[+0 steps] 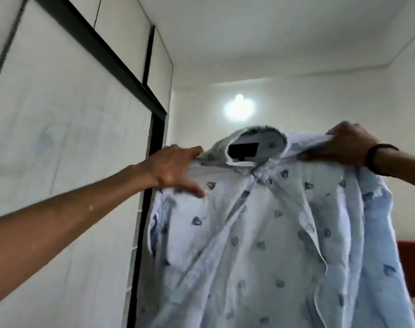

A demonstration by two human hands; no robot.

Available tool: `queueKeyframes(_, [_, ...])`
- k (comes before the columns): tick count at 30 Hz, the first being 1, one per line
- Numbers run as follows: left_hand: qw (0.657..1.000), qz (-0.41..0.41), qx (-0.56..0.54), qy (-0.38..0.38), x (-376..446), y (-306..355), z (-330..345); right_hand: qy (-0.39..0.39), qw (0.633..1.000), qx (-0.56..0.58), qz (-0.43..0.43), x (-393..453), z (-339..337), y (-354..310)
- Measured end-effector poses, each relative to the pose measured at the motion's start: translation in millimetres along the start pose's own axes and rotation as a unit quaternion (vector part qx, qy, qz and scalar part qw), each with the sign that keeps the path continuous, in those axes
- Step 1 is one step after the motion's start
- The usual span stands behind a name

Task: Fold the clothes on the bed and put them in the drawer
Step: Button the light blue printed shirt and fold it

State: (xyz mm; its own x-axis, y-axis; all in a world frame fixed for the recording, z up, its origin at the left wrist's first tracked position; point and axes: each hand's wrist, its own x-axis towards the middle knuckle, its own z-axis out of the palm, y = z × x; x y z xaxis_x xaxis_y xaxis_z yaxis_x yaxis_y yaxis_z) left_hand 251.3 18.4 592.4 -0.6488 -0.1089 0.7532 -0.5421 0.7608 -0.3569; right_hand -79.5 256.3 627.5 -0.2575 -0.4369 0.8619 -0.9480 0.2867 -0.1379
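Cloth of the pale blue collared cotton shirt with small dark motifs [261, 233] hangs limp and light in the air, held up at both shoulders. Left hand [173, 169] pinches one shoulder seam, right hand [343, 143] has fingers curled round the other; shoulders look the best hold

Shirt [261, 233]: pale blue, small dark blue motifs. Wardrobe [59, 138]: white, black frame. Wristband [373, 159]: black.

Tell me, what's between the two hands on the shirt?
The collar, with a dark label inside it, sits between the left hand and right hand, which grip the shirt at its shoulders. The head view shows it.
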Motion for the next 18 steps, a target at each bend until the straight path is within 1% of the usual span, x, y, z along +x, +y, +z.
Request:
queueKeyframes(1, [1.000,-0.014,0.012,-0.006,-1.8,-10.3,6.3,0.012,1.000,0.010,0.012,-2.2,-2.9,1.0])
queueKeyframes(4, [0.999,-0.028,-0.032,-0.010,-12.0,-27.8,21.3,-0.050,0.999,0.002,-0.011,-13.2,-5.4,-4.1])
queueKeyframes(5, [0.998,-0.031,-0.058,-0.002,-15.2,-28.5,21.1,-0.055,0.998,0.010,-0.023,-16.4,-7.1,-4.1])
queueKeyframes(8, [0.985,-0.058,-0.151,0.053,-20.5,-29.3,8.4,-0.022,0.994,0.087,-0.055,-25.6,-12.8,5.5])
queueKeyframes(10, [0.966,-0.082,-0.228,0.087,-22.3,-34.2,-3.7,-0.089,0.989,0.042,-0.110,-44.6,-10.8,7.0])
queueKeyframes(11, [0.961,-0.085,-0.246,0.096,-22.1,-36.0,-10.2,-0.121,0.983,0.013,-0.137,-53.0,-7.6,5.4])
queueKeyframes(12, [0.957,-0.091,-0.256,0.100,-23.3,-33.9,-14.8,-0.123,0.979,-0.006,-0.160,-59.3,-4.6,4.4])
queueKeyframes(13, [0.954,-0.096,-0.261,0.110,-22.6,-31.3,-17.6,-0.086,0.982,-0.004,-0.169,-61.1,-4.3,4.6])
queueKeyframes(14, [0.951,-0.095,-0.265,0.127,-21.0,-27.6,-22.0,-0.032,0.985,0.018,-0.171,-59.0,-7.0,6.0])
queueKeyframes(16, [0.944,-0.086,-0.262,0.181,-16.3,-20.5,-39.5,0.056,0.982,0.066,-0.171,-51.8,-21.2,2.0])
queueKeyframes(18, [0.938,-0.067,-0.241,0.242,-12.1,-16.0,-67.7,0.093,0.979,0.074,-0.167,-44.4,-41.8,-6.8])
